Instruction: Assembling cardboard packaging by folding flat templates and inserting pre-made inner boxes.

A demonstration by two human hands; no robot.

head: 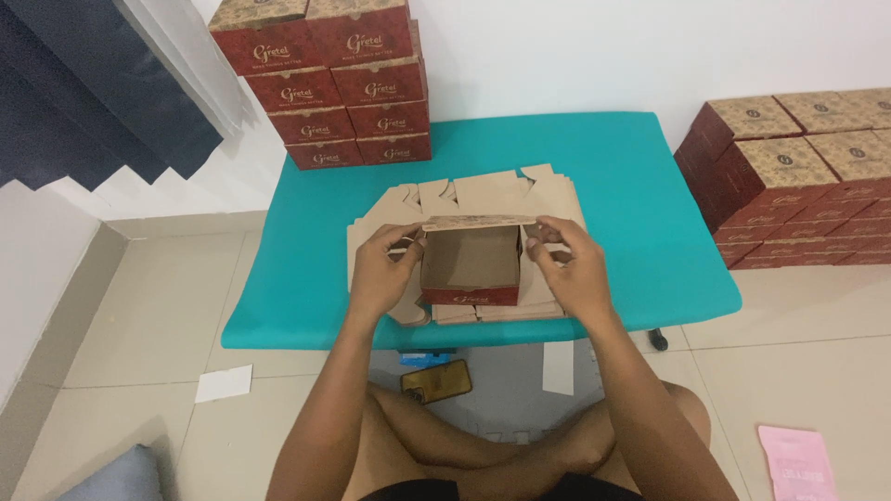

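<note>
On the teal counter [640, 186], a half-formed red-and-brown carton [471, 269] is held over a stack of flat blanks [501, 190], the left hand [382, 271] and right hand [568, 264] gripping its side flaps, the lid unclosed, finished boxes [348, 93] stacked behind.

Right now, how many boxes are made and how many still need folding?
Done: folded red boxes stacked at the back left and on the right. In hand: the left hand and right hand fold one open box. Left: the flat cardboard pile underneath; I cannot count the sheets.
</note>
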